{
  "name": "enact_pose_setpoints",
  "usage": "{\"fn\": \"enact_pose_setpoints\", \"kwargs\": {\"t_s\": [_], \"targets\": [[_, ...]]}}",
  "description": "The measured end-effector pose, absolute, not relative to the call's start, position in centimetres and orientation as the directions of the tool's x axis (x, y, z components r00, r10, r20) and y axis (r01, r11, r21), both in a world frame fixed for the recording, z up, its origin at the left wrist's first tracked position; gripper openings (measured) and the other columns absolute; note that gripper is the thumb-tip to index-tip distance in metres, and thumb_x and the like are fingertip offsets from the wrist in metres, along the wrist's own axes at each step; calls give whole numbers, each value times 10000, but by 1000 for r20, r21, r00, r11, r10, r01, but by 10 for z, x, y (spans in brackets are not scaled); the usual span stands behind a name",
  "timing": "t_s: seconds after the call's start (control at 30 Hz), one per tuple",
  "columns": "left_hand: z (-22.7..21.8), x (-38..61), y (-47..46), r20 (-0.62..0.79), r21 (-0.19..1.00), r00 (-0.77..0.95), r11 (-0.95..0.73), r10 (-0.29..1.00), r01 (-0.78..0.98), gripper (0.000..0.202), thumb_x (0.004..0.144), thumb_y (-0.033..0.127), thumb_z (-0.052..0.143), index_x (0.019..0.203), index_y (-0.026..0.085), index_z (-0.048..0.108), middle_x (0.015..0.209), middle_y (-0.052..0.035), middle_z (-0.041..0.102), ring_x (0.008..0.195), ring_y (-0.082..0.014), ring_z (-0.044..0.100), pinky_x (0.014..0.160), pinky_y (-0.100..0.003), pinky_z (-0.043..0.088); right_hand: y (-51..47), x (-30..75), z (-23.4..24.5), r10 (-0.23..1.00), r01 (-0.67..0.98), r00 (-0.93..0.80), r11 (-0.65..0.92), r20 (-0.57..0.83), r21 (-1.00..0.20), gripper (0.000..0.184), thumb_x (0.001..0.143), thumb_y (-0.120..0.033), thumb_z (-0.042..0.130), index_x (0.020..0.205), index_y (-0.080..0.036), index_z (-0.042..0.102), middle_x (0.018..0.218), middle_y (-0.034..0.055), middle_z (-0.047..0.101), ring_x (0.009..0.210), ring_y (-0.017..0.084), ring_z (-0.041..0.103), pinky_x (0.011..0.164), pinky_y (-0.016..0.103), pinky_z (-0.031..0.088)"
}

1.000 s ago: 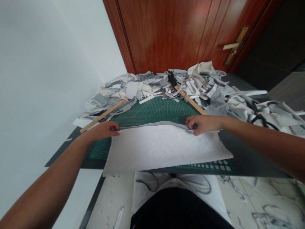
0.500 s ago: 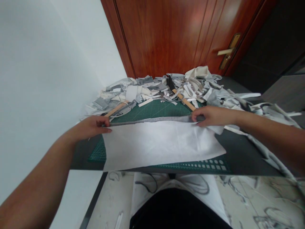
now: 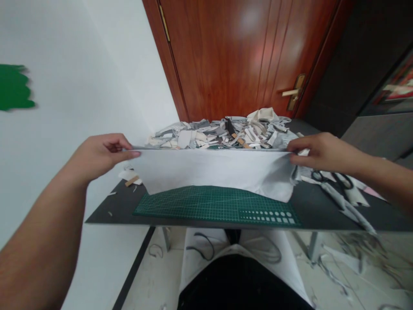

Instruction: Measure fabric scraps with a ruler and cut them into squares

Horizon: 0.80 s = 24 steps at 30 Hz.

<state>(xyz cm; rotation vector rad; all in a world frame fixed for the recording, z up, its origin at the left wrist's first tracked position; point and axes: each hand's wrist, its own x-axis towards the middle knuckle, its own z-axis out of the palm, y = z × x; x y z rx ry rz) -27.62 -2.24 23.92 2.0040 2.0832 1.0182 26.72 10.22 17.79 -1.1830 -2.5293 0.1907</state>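
A long piece of white fabric with a grey reverse side is stretched by its top edge between my two hands. Its lower edge hangs over a green cutting mat. At the top left corner, my left hand is closed with thumb and fingertips pinching the cloth. My right hand pinches the top right corner the same way, and some folded grey cloth hangs beneath it. Part of the mat is hidden behind the fabric.
Heaped fabric scraps cover the back of the dark table, against a wooden door. A strip of brown and black material lies among them. Scissors rest on the right side. A white wall closes in the left.
Both hands have lifted the fabric up off the mat and spread farther apart, pulling its top edge straight. The view has shifted, and scissors now show at the right.
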Motion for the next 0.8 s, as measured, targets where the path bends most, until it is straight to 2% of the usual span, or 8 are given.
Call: {"fn": "enact_pose_setpoints", "kwargs": {"t_s": [0.13, 0.27, 0.37, 0.47, 0.6, 0.7, 0.77, 0.8], "targets": [[263, -258, -37, 617, 540, -225, -198, 754, 818, 371, 635, 413, 839, 771, 156, 609, 731, 11, 644, 634, -107, 545, 594, -241, 399, 83, 268, 188, 827, 785, -423, 539, 370, -307, 276, 780, -498, 584, 824, -230, 635, 676, 43, 645, 649, 229, 609, 666, 341, 418], [277, -241, -50, 668, 580, -259, -270, 698, 769, 347, 605, 347, 833, 758, 158, 586, 732, 11, 650, 614, -107, 566, 568, -231, 411, 66, 269, 196, 856, 832, -332, 464, 398, -304, 247, 813, -466, 553, 836, -232, 628, 631, 44, 618, 578, 207, 559, 615, 334, 400], [277, -237, -54, 645, 628, -271, -293, 715, 721, 333, 568, 302, 818, 747, 184, 563, 634, 42, 585, 541, -95, 526, 502, -202, 384, 55, 276, 198, 854, 844, -299, 445, 427, -299, 211, 838, -435, 512, 801, -247, 602, 607, 40, 607, 540, 202, 543, 567, 326, 385], [267, -245, -44, 569, 713, -254, -315, 782, 627, 409, 553, 236, 800, 881, 219, 558, 652, 55, 591, 554, -117, 559, 504, -206, 432, 55, 285, 194, 842, 825, -326, 475, 429, -307, 184, 845, -412, 512, 814, -259, 609, 616, 42, 618, 534, 204, 549, 539, 319, 378], [224, -267, -2, 364, 804, -255, -163, 896, 572, 480, 617, 235, 788, 1033, 233, 548, 682, 58, 589, 570, -124, 563, 520, -206, 436, 86, 281, 170, 844, 808, -405, 510, 352, -295, 155, 851, -368, 528, 846, -245, 621, 688, 56, 663, 607, 216, 592, 587, 318, 408], [170, -276, 37, 247, 762, -225, -45, 943, 646, 414, 719, 286, 738, 1090, 220, 565, 692, 55, 551, 587, -133, 545, 528, -216, 417, 121, 260, 134, 875, 841, -439, 480, 203, -250, 157, 868, -304, 520, 895, -205, 638, 785, 76, 702, 712, 236, 640, 656, 321, 429], [131, -272, 56, 227, 617, -237, 49, 945, 785, 396, 764, 270, 690, 1141, 198, 589, 750, 18, 582, 658, -181, 593, 588, -274, 475, 138, 238, 105, 906, 887, -404, 421, 122, -189, 206, 889, -245, 506, 982, -164, 670, 882, 114, 730, 794, 259, 670, 699, 329, 448], [112, -266, 62, 245, 509, -249, 95, 937, 856, 398, 788, 240, 660, 1176, 177, 599, 830, -26, 631, 769, -223, 641, 677, -322, 521, 142, 225, 91, 920, 909, -374, 389, 120, -149, 256, 896, -204, 488, 1049, -140, 683, 961, 144, 740, 861, 277, 684, 739, 342, 466]]}}
